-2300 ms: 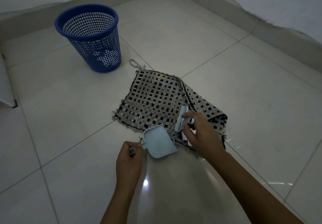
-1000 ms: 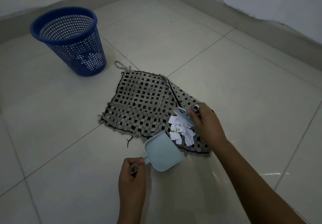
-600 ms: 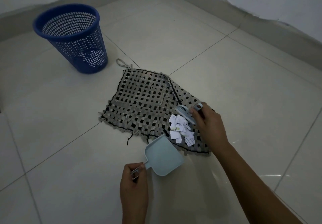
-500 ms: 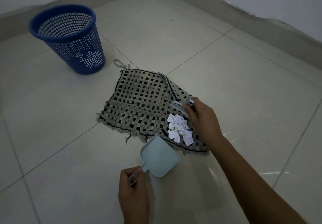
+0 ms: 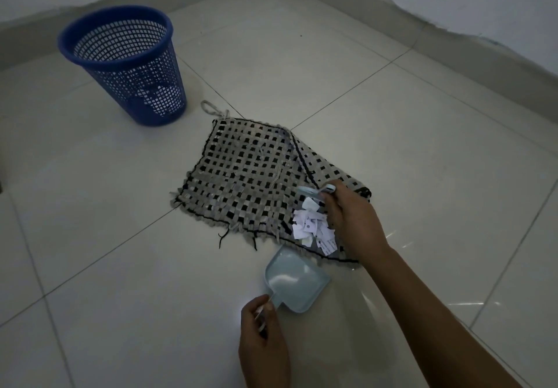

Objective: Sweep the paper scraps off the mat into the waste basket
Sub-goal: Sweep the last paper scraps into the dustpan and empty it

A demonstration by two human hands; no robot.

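Observation:
A black-and-grey woven mat (image 5: 247,173) lies on the tiled floor. White paper scraps (image 5: 314,226) sit in a pile at its near right corner. My right hand (image 5: 351,215) grips a small pale-blue brush (image 5: 315,191) just behind the pile. My left hand (image 5: 262,345) holds the handle of a pale-blue dustpan (image 5: 294,280). The pan rests on the floor at the mat's near edge, its mouth facing the scraps. A blue mesh waste basket (image 5: 126,64) stands upright at the far left with some white scraps in its bottom.
Pale skirting (image 5: 453,46) runs along the walls at the back and right. A loose cord loop (image 5: 210,108) lies at the mat's far corner. Bare floor tiles (image 5: 90,251) surround the mat.
The brush has swept from over the pan back behind the scraps, uncovering the pile. The dustpan stays at the mat's near edge. The view has shifted slightly.

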